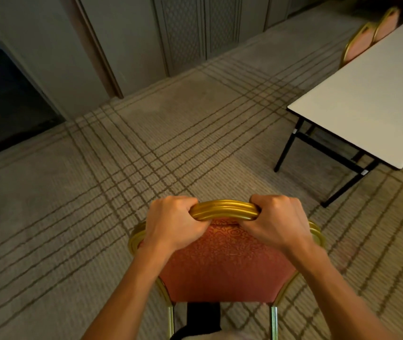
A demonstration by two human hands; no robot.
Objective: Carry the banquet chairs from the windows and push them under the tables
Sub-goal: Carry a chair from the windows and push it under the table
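Closest in, two bare forearms reach forward to a chair [225, 266] seen from behind, its back padded in red patterned cloth inside a gold frame. The left hand [173, 222] and right hand [276, 222] both grip the gold rail [223, 209] at the top of the back. The fingers are curled over the far side and the thumbs are tucked under against the cloth, one hand at each end of the curve with bare rail between them. Below the padding the two gold legs [274, 322] run down out of the picture, so it cannot be told whether the chair stands on the floor or is lifted.

The chair is over a beige carpet [97, 192] crossed by bands of dark lines, in open floor and apart from any furniture. Ahead and to the right stands a table [367, 106] with a plain white top and a black folding frame, its near corner pointing toward the chair.

Beyond the table's far side are two far chairs [359, 42] — same gold frame and red back — set side by side close against its edge. At the back runs a grey panelled wall [183, 33], and to the left of it there is a dark doorway [4, 99].
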